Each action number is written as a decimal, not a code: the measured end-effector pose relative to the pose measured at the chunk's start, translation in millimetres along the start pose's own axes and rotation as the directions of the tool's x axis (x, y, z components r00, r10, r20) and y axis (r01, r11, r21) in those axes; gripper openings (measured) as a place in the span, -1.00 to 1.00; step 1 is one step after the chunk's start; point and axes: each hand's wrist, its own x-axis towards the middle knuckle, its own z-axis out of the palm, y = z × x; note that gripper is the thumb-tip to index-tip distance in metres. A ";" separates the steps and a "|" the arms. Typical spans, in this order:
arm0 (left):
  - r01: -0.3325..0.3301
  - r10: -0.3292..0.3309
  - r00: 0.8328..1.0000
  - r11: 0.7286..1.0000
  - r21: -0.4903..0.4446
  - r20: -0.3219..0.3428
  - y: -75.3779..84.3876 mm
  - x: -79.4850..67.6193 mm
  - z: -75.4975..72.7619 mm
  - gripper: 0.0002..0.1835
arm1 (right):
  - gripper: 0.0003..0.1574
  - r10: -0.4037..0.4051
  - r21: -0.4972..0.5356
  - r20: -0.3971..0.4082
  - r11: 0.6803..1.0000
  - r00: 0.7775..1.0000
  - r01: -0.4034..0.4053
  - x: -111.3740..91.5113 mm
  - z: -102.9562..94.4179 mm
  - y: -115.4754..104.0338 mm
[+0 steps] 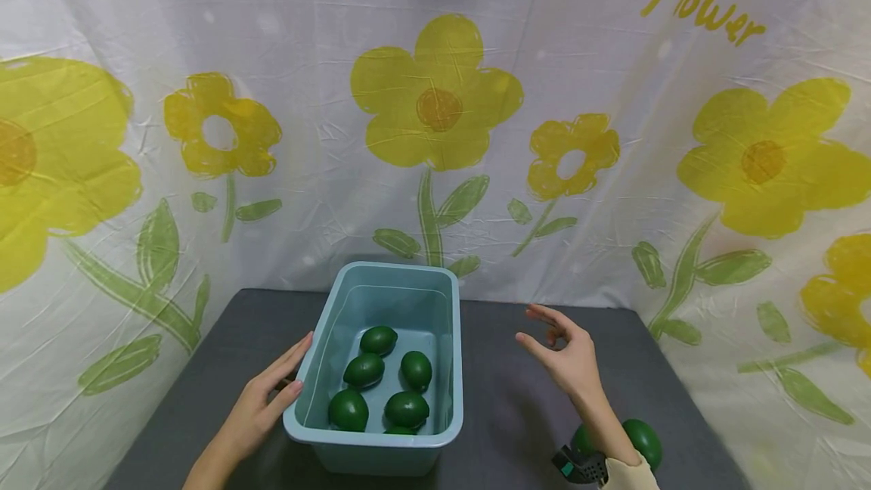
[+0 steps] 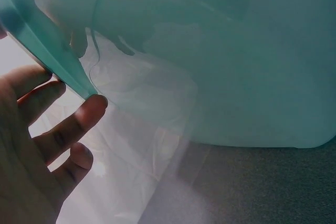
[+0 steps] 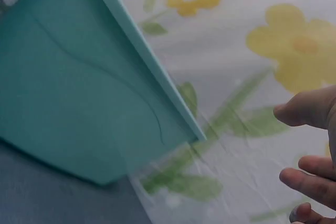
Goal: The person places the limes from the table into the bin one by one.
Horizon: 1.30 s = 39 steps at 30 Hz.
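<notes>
A light blue-green plastic bin (image 1: 377, 441) stands on the table with several dark green limes (image 1: 364, 370) lying on its floor. One of them is mostly hidden by the near rim. My left hand (image 1: 252, 407) touches the bin's left rim with fairly straight fingers; the left wrist view shows its fingertips (image 2: 94, 106) against the rim's underside. To the right of the bin, apart from it, my right hand (image 1: 568, 358) hovers with bent, spread fingers and nothing between them. Below it, partly hidden by the right forearm, are two more green limes (image 1: 644, 442).
The dark grey table (image 1: 503, 399) carries the bin near its middle. Behind and on both sides hangs a white cloth (image 1: 313, 195) printed with yellow flowers. A black device (image 1: 581, 467) is strapped to the right wrist.
</notes>
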 end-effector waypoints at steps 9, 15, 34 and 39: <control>0.013 -0.013 1.000 1.000 0.011 0.005 1.4 -1.1 0.5 -0.37 | -0.41 0.108 -0.077 -0.051 0.991 0.993 -0.112 -13.1 -33.6 23.6; 0.010 -0.010 1.000 1.000 0.005 0.009 1.2 -1.1 -0.3 -0.36 | -0.36 0.222 -0.085 -0.087 0.970 0.971 -0.229 -22.9 -44.2 32.1; -0.036 0.036 0.999 0.999 -0.009 -0.009 3.7 -0.1 0.1 -0.36 | -0.06 0.423 -0.416 0.002 0.824 0.906 -0.384 -68.0 -67.2 76.9; -0.036 0.036 0.999 0.999 -0.010 -0.014 3.9 1.0 -1.2 -0.36 | 0.07 0.465 -0.526 0.106 0.776 0.879 -0.347 -72.7 -70.8 84.2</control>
